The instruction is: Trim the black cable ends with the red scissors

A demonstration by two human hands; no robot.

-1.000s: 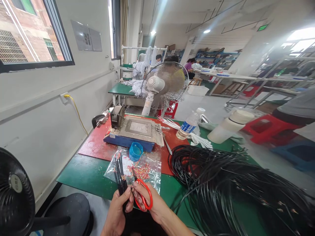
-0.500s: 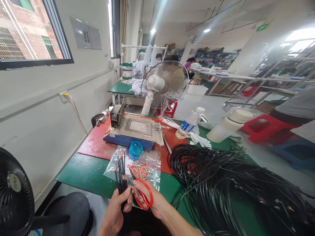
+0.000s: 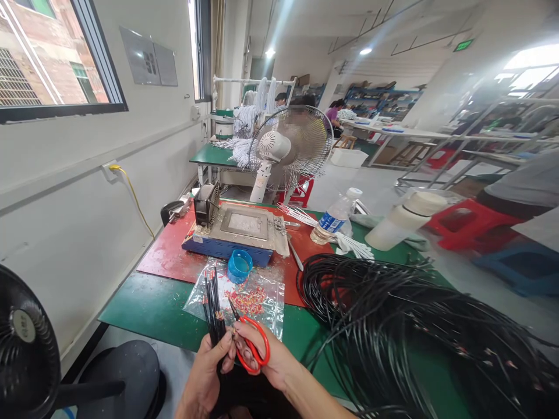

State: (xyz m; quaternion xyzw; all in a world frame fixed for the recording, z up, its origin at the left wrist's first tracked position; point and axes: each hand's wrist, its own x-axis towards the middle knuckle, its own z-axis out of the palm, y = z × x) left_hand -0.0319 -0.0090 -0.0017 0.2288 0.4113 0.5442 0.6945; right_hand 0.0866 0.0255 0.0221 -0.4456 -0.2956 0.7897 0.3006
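Observation:
My left hand (image 3: 207,372) is closed round a bundle of thin black cables (image 3: 213,302) that stand upright, their tips red. My right hand (image 3: 266,355) grips red-handled scissors (image 3: 248,343), the blades pointing up-left beside the bundle. Both hands are at the near edge of the green table (image 3: 144,308). Just beyond them lies a clear plastic bag (image 3: 257,299) with small red pieces on it. A large coil of black cables (image 3: 393,326) fills the table to the right.
A blue-based machine with a metal plate (image 3: 238,230) sits on a red mat (image 3: 168,256), a blue cup (image 3: 239,266) before it. A white fan (image 3: 288,148), a water bottle (image 3: 334,221) and a white jug (image 3: 406,218) stand behind. A black fan (image 3: 24,343) is at left. People work farther back.
The view has shifted slightly. The cable bundle and the scissors stay held in much the same place in front of me.

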